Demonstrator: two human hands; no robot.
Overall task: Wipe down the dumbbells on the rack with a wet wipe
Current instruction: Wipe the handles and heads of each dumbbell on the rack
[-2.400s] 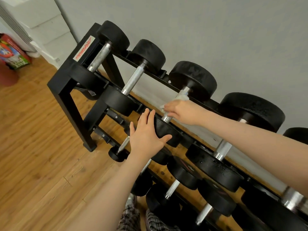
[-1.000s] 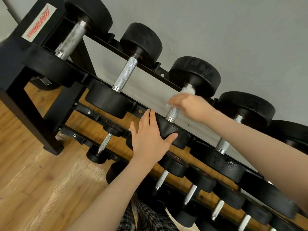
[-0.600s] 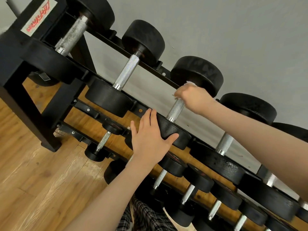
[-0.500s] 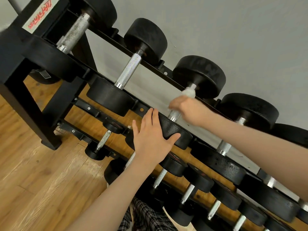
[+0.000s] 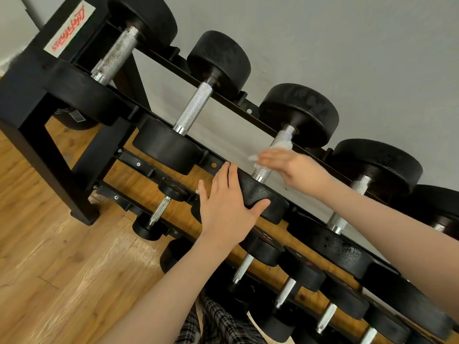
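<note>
right hand [image 5: 295,167] slid down handle | wood floor [image 5: 49,256] | grey wall [image 5: 347,45]

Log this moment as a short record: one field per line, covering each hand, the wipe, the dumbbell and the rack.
left hand: flat on the near head of the third dumbbell
right hand: holds the wet wipe around that dumbbell's handle
wipe position: mid-handle
rack: black, tiered, smaller dumbbells below
floor: wood
</note>
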